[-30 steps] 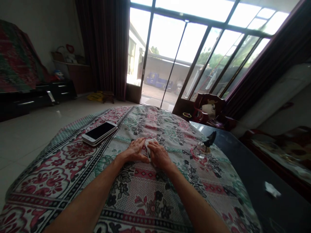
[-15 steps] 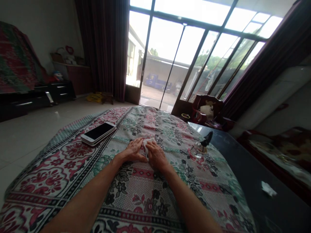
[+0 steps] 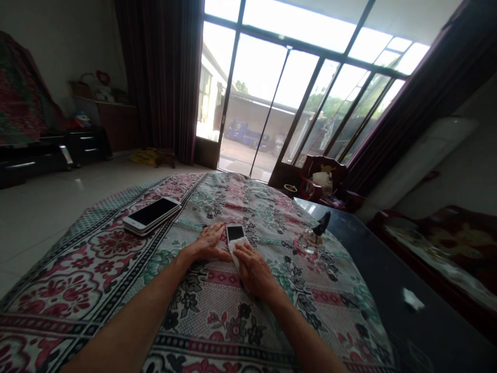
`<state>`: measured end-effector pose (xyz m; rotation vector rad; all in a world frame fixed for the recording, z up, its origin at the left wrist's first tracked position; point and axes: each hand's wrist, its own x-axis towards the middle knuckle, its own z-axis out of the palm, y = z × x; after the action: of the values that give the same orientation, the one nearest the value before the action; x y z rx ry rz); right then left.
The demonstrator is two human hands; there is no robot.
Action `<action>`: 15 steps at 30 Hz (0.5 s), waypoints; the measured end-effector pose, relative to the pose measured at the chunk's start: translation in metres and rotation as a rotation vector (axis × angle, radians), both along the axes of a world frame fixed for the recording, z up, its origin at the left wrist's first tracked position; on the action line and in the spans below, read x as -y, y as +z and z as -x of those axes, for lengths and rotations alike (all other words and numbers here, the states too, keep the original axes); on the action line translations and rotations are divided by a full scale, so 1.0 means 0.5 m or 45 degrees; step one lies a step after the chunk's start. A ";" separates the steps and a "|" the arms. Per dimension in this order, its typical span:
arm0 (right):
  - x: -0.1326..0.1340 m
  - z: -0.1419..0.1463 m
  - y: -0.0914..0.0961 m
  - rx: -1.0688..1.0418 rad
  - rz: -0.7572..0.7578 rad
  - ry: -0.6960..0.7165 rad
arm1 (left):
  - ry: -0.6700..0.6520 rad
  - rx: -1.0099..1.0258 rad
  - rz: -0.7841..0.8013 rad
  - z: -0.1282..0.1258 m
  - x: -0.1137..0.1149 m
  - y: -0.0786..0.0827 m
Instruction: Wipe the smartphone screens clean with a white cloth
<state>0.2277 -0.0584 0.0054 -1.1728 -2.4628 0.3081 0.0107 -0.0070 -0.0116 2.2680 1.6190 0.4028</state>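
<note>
A small white phone (image 3: pixel 235 233) with a dark screen lies on the flowered tablecloth (image 3: pixel 116 259) in front of me. My left hand (image 3: pixel 209 243) rests flat on the cloth beside the phone's left edge, fingers stretched out. My right hand (image 3: pixel 252 264) is curled over a white wiping cloth (image 3: pixel 234 254) and presses it on the phone's near end. The phone's lower part is hidden under the cloth and hand.
A stack of two larger phones (image 3: pixel 151 215) lies at the left on the tablecloth. A small glass piece with a dark top (image 3: pixel 314 235) stands at the right edge. A dark glossy table (image 3: pixel 373 269) beyond it bears a crumpled white scrap (image 3: pixel 411 299).
My right hand has drawn the white cloth back toward me, uncovering the small phone's screen. The left hand stayed beside it. The camera tilted slightly.
</note>
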 end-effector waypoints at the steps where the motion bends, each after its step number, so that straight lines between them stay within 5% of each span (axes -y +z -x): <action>1: -0.011 0.005 0.001 -0.001 -0.011 0.002 | -0.001 0.007 0.000 0.000 -0.001 -0.001; 15: -0.165 0.087 0.011 0.051 -0.078 -0.028 | -0.011 0.048 0.029 -0.001 0.009 0.013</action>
<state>0.1840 0.0238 0.0106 -1.1908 -2.4737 0.2036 0.0114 -0.0113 -0.0048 2.2362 1.5873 0.4201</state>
